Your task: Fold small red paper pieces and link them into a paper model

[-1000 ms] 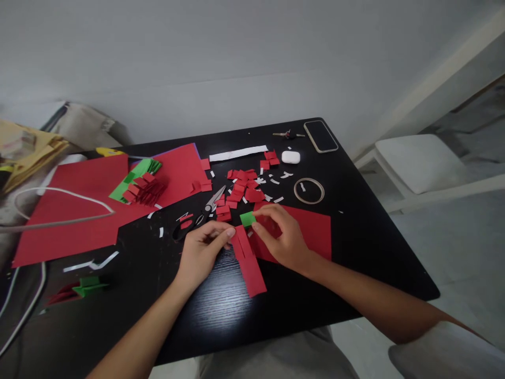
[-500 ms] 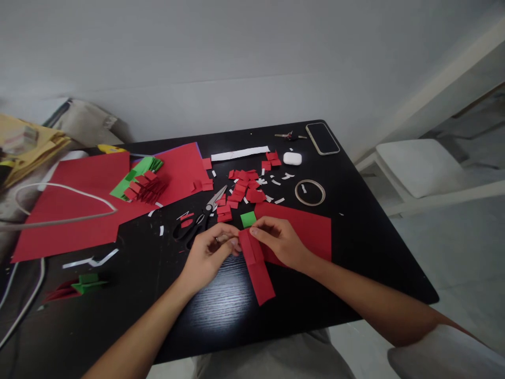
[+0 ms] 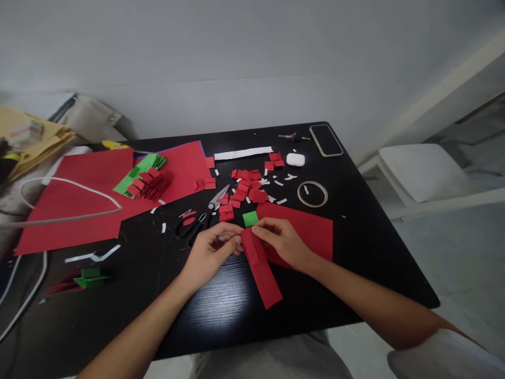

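Between my two hands is a red paper strip point(image 3: 265, 279), partly folded over itself at its upper end. My left hand point(image 3: 211, 252) pinches its upper left edge between thumb and fingers. On the other side, my right hand point(image 3: 282, 239) grips the upper right edge with thumb and forefinger. The strip's free end slants down toward the near table edge. Partly behind my right hand lies a red paper sheet point(image 3: 311, 231). A small green paper square point(image 3: 250, 219) is just beyond the fingertips. Black-handled scissors point(image 3: 205, 210) lie beyond my left hand.
Folded red paper pieces point(image 3: 244, 184) and white scraps lie mid-table. A tape ring point(image 3: 312, 194), white case point(image 3: 295, 159) and phone point(image 3: 326, 140) are at the right. Left are red sheets point(image 3: 79, 210), a green-and-red folded paper piece point(image 3: 144, 179) and a white cable point(image 3: 71, 184).
The lower end of the red strip has swung slightly to the right. Both hands keep their hold at its top. The whole view has shifted a little.
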The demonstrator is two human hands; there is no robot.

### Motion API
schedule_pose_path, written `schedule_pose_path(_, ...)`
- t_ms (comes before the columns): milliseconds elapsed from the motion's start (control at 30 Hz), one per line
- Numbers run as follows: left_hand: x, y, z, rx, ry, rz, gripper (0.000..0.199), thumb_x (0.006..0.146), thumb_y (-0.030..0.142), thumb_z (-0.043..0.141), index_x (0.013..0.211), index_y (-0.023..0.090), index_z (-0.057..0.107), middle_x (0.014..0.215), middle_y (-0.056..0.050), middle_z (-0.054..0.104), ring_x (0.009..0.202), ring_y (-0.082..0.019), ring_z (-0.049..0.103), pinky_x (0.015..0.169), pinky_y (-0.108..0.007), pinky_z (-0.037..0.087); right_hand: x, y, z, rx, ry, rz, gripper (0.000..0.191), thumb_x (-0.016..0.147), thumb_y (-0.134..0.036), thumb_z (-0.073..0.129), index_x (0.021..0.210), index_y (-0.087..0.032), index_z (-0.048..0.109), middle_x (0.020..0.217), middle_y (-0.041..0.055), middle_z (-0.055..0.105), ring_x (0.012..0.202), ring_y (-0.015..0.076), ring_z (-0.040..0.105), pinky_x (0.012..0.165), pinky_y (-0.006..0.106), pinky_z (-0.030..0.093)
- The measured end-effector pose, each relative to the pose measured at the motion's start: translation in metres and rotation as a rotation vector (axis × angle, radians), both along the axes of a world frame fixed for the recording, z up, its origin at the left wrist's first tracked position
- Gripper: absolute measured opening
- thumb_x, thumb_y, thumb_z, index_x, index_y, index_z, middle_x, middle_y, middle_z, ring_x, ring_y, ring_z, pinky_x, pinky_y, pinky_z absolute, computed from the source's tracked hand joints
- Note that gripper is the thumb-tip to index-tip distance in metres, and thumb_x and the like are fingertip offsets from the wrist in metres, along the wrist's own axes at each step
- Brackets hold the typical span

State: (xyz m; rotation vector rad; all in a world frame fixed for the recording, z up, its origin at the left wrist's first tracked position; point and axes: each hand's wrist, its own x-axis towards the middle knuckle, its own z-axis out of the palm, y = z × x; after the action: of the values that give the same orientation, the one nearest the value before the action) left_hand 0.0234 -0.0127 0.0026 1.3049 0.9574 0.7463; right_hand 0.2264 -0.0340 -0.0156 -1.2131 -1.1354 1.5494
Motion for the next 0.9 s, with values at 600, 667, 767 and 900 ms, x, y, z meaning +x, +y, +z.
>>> schedule_pose_path(600,-0.006,-0.004,-0.011,0.157,0.152,-0.006,0.019,0.096,0.030,0.062,0.097,0.016,0.076,0.075,-0.002,0.072,0.066,-0.014,0.063,0.064,-0.023,0.050,-0.003,-0.003,0.004,-0.010,0.024,0.094,0.031,0.087,-0.048,0.074,0.084,-0.017,0.073,0.073,0.0017,0.071,0.067,0.0168,0.069,0.065,0.030,0.058)
schedule_pose_path(667,-0.007,-0.004,-0.010,0.201,0.183,-0.024,0.019,0.096,0.029,0.062,0.098,0.017,0.076,0.076,-0.002,0.073,0.066,-0.014,0.063,0.065,-0.024,0.050,-0.002,-0.003,0.006,-0.002,0.015,0.093,0.030,0.088,-0.047,0.073,0.083,-0.017,0.073,0.075,0.0022,0.072,0.069,0.0174,0.069,0.067,0.030,0.058)
schedule_pose_path(767,-0.009,-0.002,-0.008,0.209,0.193,-0.038,0.019,0.097,0.030,0.062,0.099,0.017,0.076,0.077,-0.002,0.073,0.068,-0.015,0.065,0.067,-0.024,0.051,-0.002,-0.002,0.007,0.018,-0.007,0.084,0.029,0.088,-0.046,0.073,0.083,-0.018,0.073,0.075,0.0025,0.073,0.070,0.0179,0.069,0.067,0.031,0.057)
schedule_pose_path(900,-0.009,0.000,-0.004,0.128,0.124,-0.003,0.025,0.099,0.036,0.058,0.100,0.016,0.073,0.080,-0.004,0.073,0.074,-0.017,0.069,0.072,-0.027,0.055,-0.001,-0.002,0.007,0.057,-0.052,0.053,0.029,0.089,-0.046,0.072,0.083,-0.018,0.074,0.076,0.0027,0.073,0.070,0.0181,0.068,0.066,0.030,0.056)
